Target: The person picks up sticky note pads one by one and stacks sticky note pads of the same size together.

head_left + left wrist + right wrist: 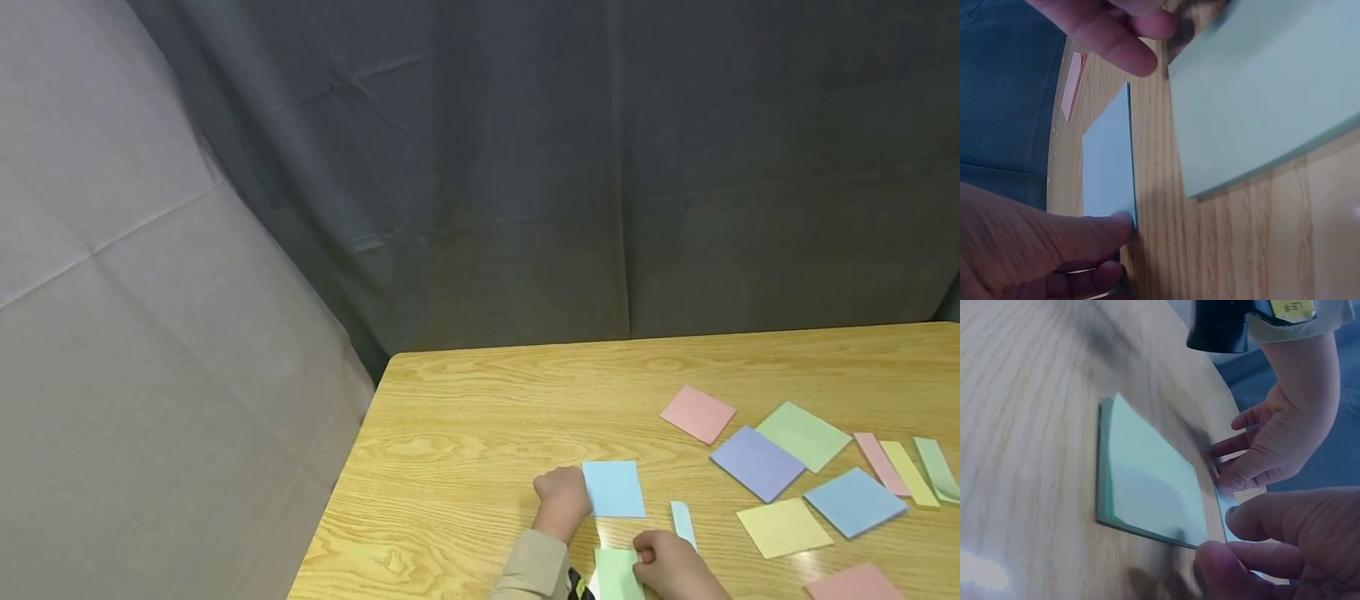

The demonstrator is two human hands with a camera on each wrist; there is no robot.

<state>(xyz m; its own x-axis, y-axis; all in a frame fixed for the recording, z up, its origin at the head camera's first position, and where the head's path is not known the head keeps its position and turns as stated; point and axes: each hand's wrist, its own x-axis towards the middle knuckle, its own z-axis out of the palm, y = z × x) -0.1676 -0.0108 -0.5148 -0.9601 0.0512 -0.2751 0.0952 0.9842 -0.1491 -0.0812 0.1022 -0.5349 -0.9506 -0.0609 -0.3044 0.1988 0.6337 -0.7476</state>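
The left hand (564, 498) is at the left edge of a light blue sticky note pad (615, 489). In the left wrist view its thumb (1100, 234) lies over the pad's corner, with the other fingers curled beside the edge. Nearer the body, a pale green sticky note pad (1154, 481) lies flat, its top sheet lifted slightly at one corner. By this pad's edge is the right hand (675, 567). Its thumb and forefinger stand a little apart in the right wrist view, nothing between them, the forefinger tip overlapping the green pad's corner.
A narrow blue strip pad (683, 525) lies just beyond the right hand. To the right are pink (698, 414), green (804, 437), purple (757, 464), yellow (784, 528) and blue (855, 502) pads, with several narrow strips. A dark curtain (525, 183) hangs behind the table.
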